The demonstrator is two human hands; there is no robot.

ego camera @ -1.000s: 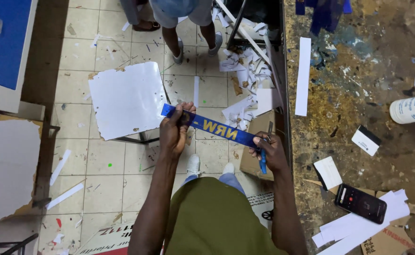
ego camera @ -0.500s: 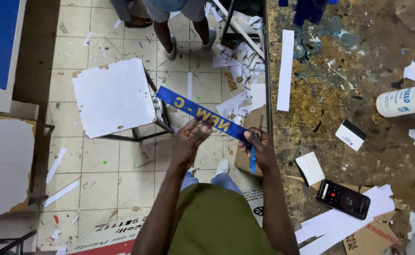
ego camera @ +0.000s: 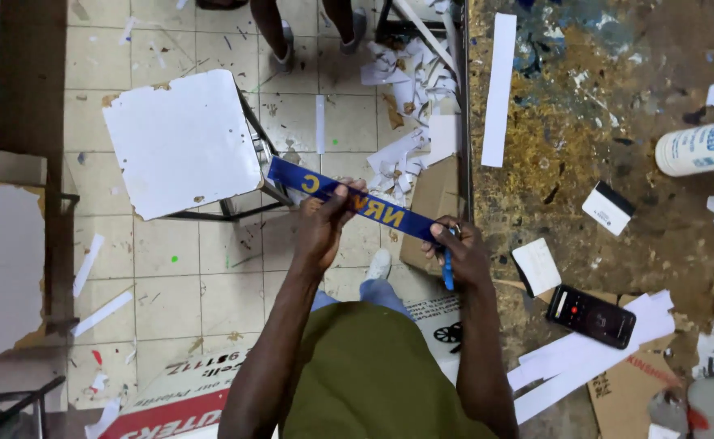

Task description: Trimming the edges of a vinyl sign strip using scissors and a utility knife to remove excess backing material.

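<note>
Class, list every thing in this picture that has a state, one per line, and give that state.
Blue strip: held flat between both hands, over the floor.
Left hand: gripping the strip near its middle.
Right hand: pinching the strip's end, also holding a blue tool.
Phone: flat on the table, screen lit.
White bottle: lying on its side.
Stool: upright, nothing on it.

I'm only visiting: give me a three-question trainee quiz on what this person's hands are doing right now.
1. True or false: both hands hold the blue strip.
2. What does the right hand also hold? A) a blue pen B) a cup C) a phone
3. Fill in: the black phone lies on the paint-stained ____.

Key: 1 true, the left hand pinches its middle. 2 A, the blue pen. 3 table.
</note>
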